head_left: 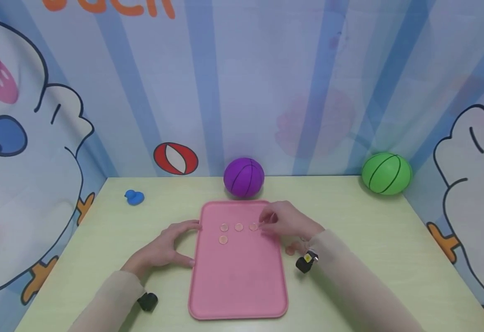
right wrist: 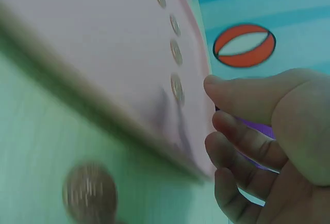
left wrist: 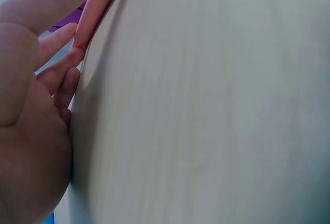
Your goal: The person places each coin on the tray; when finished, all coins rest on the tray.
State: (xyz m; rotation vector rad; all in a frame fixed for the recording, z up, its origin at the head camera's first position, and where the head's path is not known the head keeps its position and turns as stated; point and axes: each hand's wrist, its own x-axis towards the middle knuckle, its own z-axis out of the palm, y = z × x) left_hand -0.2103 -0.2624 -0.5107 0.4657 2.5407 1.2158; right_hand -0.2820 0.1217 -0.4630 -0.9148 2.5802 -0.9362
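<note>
A pink tray (head_left: 238,281) lies on the table, with three coins in a row near its far end and a single coin (head_left: 223,240) below the leftmost. My right hand (head_left: 287,220) hovers at the right end of that row, beside the third coin (head_left: 253,226). In the right wrist view, its thumb and loosely bent fingers stand apart, with nothing visible between them and a coin (right wrist: 178,89) lying nearby on the tray. At the tray's left edge, my left hand (head_left: 164,244) rests with thumb and fingers spread, fingertips touching the rim.
More coins (head_left: 290,250) lie on the table right of the tray, partly hidden by my right wrist. A purple ball (head_left: 243,177) sits behind the tray. A green ball (head_left: 386,173) stands at the back right, a blue toy duck (head_left: 134,197) at the back left.
</note>
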